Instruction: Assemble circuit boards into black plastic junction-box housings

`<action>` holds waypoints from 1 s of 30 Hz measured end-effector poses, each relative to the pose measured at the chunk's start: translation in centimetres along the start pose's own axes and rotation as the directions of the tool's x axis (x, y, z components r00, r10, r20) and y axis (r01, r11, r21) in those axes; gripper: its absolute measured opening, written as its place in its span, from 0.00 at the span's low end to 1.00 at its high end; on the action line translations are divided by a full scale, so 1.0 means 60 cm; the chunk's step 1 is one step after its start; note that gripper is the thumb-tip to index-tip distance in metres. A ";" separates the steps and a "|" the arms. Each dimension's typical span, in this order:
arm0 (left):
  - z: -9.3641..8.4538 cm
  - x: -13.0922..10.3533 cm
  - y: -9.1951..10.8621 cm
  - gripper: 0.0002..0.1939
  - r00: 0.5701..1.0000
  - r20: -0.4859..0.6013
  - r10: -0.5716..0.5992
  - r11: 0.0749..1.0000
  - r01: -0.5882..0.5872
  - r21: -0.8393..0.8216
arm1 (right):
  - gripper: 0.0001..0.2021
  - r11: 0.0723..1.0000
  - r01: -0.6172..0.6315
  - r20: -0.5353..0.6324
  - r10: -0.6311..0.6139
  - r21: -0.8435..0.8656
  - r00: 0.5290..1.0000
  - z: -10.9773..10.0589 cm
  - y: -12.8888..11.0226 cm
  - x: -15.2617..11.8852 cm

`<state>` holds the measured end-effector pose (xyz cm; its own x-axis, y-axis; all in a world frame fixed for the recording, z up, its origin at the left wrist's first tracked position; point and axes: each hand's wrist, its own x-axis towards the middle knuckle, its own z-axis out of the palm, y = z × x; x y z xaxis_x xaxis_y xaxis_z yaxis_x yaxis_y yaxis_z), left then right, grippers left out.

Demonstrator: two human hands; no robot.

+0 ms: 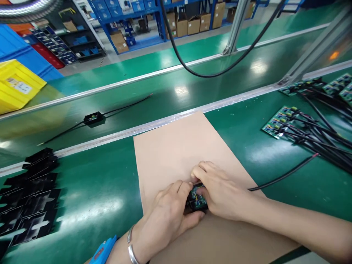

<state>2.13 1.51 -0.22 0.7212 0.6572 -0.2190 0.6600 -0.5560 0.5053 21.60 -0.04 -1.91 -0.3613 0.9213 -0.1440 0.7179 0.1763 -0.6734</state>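
Fingers (184, 187) of the left hand (167, 216) curl closed around the near-left side of a small black module (197, 200) with a green circuit board showing inside it, thumb low along its near edge. Right hand (220, 194) comes in from the right, forearm lying across the lower corner of the view, its fingers folded over the module's far and right side and gripping it too. Both wrists sit low, palms facing each other, with the module pinched between them, resting on or just above a sheet of brown cardboard (176, 146) spread on the green tabletop (96, 190). Whether it touches the cardboard cannot be told. Board face points upward toward the camera; the module's long axis cannot be told, since the hands hide most of it. A black cable (283, 176) runs from under the right hand off to the right, ending in a red tip. Black flat parts (30, 198) lie well to the left, and wired green boards (280, 123) lie far right
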 end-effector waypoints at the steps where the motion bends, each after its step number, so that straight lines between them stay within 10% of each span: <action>1: 0.002 0.000 0.000 0.26 1.000 -0.011 0.007 1.000 -0.007 0.008 | 0.12 1.000 -0.002 -0.018 0.002 0.012 1.000 0.003 0.000 -0.001; 10: -0.005 -0.001 0.001 0.25 0.999 -0.029 0.023 0.998 -0.025 -0.061 | 0.05 0.997 0.041 -0.225 -0.024 0.071 0.974 0.030 0.007 -0.017; 21: 0.000 0.012 0.024 0.11 0.989 -0.014 -0.148 0.989 0.148 0.006 | 0.21 0.991 0.088 0.103 -0.098 0.098 0.990 -0.037 0.019 -0.048; 30: -0.023 0.037 0.064 0.10 0.978 0.090 -0.186 0.963 0.164 0.213 | 0.15 0.995 0.089 0.130 -0.095 0.050 0.987 -0.034 0.018 -0.052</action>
<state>6.00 1.54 2.37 0.6015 0.7005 -0.3839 0.7987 -0.5364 0.2727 24.75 -2.03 -0.70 -0.5020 0.8474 -0.1728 0.6521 0.2397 -0.7193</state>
